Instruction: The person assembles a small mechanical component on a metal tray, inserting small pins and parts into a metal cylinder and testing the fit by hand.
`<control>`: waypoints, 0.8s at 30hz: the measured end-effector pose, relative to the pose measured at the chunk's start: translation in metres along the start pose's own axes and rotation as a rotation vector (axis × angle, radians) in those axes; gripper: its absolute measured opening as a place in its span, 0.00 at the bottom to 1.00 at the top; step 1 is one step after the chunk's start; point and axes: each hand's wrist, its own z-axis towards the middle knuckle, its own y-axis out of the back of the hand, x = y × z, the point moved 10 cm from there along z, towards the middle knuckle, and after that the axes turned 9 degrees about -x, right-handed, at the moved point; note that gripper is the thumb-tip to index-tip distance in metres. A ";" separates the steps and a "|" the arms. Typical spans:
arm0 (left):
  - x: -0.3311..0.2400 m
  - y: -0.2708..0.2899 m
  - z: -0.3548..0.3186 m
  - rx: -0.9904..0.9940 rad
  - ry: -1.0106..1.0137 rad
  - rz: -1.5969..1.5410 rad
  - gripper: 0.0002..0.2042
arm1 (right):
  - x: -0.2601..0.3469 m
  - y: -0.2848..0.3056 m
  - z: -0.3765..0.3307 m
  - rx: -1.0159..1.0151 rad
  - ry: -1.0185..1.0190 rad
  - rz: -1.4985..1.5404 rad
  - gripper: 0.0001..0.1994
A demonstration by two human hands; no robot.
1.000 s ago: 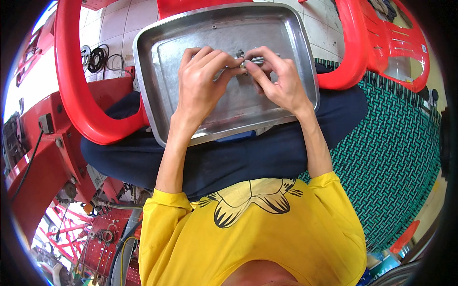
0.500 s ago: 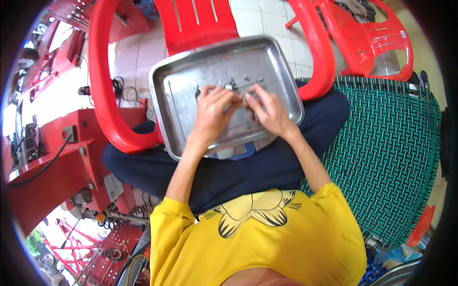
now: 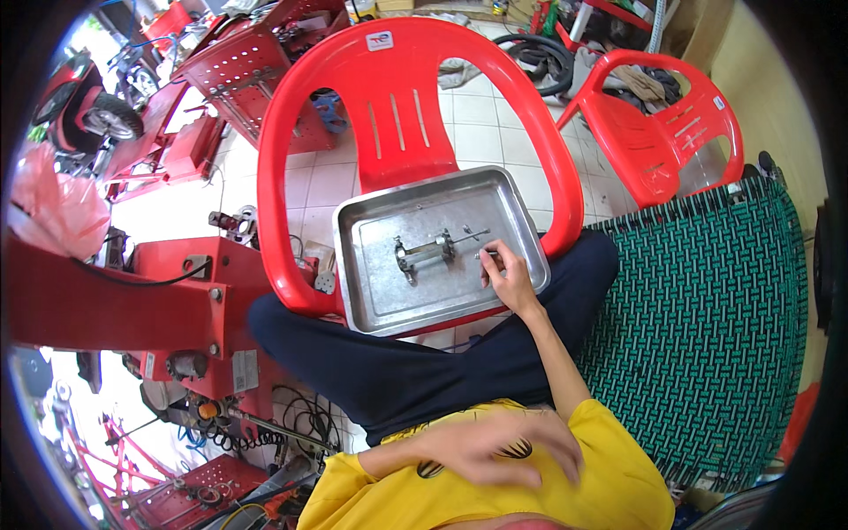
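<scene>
- Right hand (image 3: 508, 276): nearer to the metal part (image 3: 426, 252), over the right side of the tray (image 3: 371, 305); thumb and fingers pinch what seems a small metal piece (image 3: 478, 255).
- The metal part lies mid-tray, to the left of those fingertips and apart from them; its long axis runs left to right, right end slightly farther from the person.
- Thin rod (image 3: 471, 236): juts from that right end, just beyond the fingertips.
- Left hand (image 3: 505, 449): blurred before the shirt (image 3: 609, 468), well apart from the tray, thumb and fingers spread.
</scene>
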 end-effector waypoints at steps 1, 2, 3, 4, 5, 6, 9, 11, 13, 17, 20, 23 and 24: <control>-0.001 -0.033 -0.004 0.186 -0.008 -0.090 0.21 | 0.003 -0.004 -0.001 0.010 0.015 -0.010 0.12; -0.002 -0.065 -0.011 0.372 -0.003 -0.180 0.26 | 0.005 -0.005 -0.001 0.013 0.030 -0.029 0.12; -0.004 -0.081 -0.013 0.443 0.067 -0.271 0.31 | 0.005 -0.007 0.000 0.028 0.022 -0.039 0.12; -0.008 -0.095 -0.015 0.513 0.136 -0.369 0.35 | 0.003 -0.006 -0.002 0.031 0.010 -0.035 0.12; -0.013 -0.106 -0.018 0.583 0.208 -0.466 0.40 | 0.003 -0.005 -0.003 0.033 -0.002 -0.030 0.12; -0.014 -0.108 -0.015 0.571 0.246 -0.479 0.39 | 0.002 -0.005 -0.002 0.034 -0.013 -0.025 0.12; -0.014 -0.108 -0.010 0.540 0.221 -0.498 0.38 | 0.002 -0.006 -0.003 0.034 0.004 -0.034 0.12; -0.014 -0.110 -0.008 0.529 0.168 -0.517 0.37 | -0.001 -0.006 -0.004 0.041 0.003 -0.042 0.12; -0.015 -0.113 -0.008 0.520 0.123 -0.542 0.37 | -0.001 -0.007 -0.004 0.046 0.000 -0.044 0.12; -0.018 -0.123 -0.006 0.521 0.041 -0.618 0.36 | -0.001 -0.005 -0.006 0.037 -0.014 -0.046 0.12; -0.016 -0.130 -0.001 0.550 -0.008 -0.686 0.35 | -0.002 -0.007 -0.005 0.036 -0.038 -0.027 0.12; -0.016 -0.146 0.004 0.603 -0.013 -0.780 0.35 | -0.008 -0.001 -0.002 -0.004 0.006 -0.074 0.12; -0.016 -0.153 0.005 0.682 0.031 -0.785 0.35 | -0.007 0.003 -0.001 -0.028 0.046 -0.076 0.11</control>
